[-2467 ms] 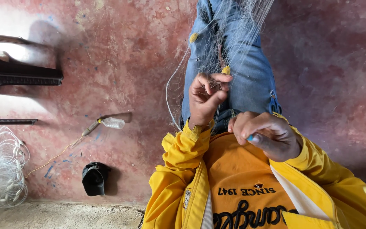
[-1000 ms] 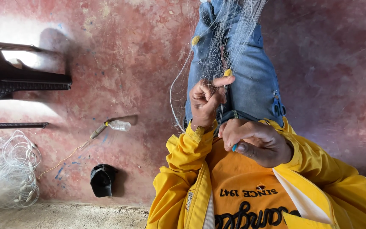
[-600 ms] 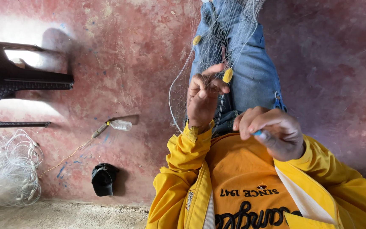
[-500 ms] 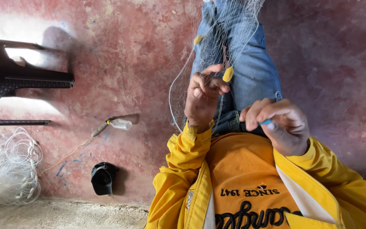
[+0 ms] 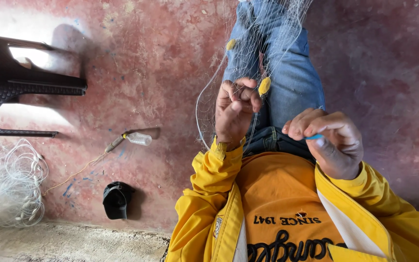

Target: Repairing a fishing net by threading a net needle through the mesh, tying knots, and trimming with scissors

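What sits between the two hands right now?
In the head view, net mesh strands and a yellow float over the jeans, between left hand and right hand.

A dark plastic chair (image 5: 20, 92), clear bottle (image 5: 138, 139), black cap (image 5: 117, 200) on red floor (image 5: 141, 63).

The left hand (image 5: 236, 114) is raised with the fingers bent and pinched together at the tips, wrist in a yellow sleeve, and the right hand (image 5: 328, 140), just beside and lower, is curled into a closed grip, knuckles up.
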